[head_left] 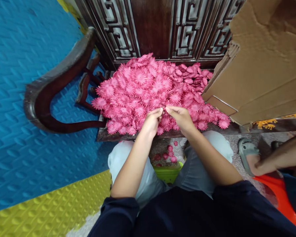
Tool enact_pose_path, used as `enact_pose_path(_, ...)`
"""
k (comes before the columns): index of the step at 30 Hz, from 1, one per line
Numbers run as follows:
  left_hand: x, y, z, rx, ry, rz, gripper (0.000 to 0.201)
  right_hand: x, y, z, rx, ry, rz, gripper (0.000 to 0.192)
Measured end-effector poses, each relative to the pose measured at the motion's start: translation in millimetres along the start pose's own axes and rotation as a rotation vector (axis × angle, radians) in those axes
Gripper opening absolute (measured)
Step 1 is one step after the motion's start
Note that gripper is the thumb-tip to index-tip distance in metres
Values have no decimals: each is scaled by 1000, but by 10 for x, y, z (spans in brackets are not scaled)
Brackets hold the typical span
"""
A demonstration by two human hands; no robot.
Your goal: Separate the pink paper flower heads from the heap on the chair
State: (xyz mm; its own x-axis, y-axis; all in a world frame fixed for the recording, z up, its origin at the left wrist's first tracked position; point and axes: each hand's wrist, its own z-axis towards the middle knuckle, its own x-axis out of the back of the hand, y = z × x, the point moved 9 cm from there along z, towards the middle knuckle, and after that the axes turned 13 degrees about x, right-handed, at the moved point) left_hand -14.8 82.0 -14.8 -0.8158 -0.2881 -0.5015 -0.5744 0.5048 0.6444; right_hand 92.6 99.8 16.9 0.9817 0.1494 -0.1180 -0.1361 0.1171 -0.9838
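Matt, papery-looking flowers [140, 78] on dark wooden counter [105, 135].
Armrest [60, 69] polished, glossy wood; cardboard [268, 69] matt, creased, rough-torn edge; blue mat [12, 82] embossed, rubbery-looking; red seat [283, 197] smooth plastic; shirt [177, 214] matt cloth; floor [159, 144] speckled, stone-like.

One head-worn view, looking forward and down

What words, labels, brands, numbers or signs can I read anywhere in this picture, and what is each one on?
None: I can find no readable text.
The cardboard shows creases and torn edges, but no legible print.
The carved wooden panels carry an angular pattern, not readable words.
The pink flowers and dark shirt show no lettering.
Any tiny mark on the grey shoe would be too small to read.
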Motion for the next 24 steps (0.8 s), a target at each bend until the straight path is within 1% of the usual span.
enact_pose_path(3, 11, 14, -7, -8, -2, -2, 6, -27, 58, -16, -68, -8, 61, 31)
enact_pose_path(6, 0, 27, -11, -13, -29, -4, 9, -41, 67, -27, -89, 1, 103, 32)
enact_pose_path(10, -17, 32, -17, -15, -46, 1, 12, -32, 31, -33, -89, 40, 143, 30)
enact_pose_path(17, -44, 34, -18, -32, -58, 34, 18, 12, -68, -60, -121, 50, 129, 27)
enact_pose_path(19, -36, 87, -32, -97, -37, 76, 19, 10, -83, -68, -130, 44, 121, 29)
enact_pose_path(22, -39, 249, -117, -307, 42, 241, 18, 6, -101, -61, -102, 48, 92, 33)
enact_pose_path(24, -74, 338, -194, -440, 100, 383, 16, 28, -106, -52, -69, 85, 79, 36)
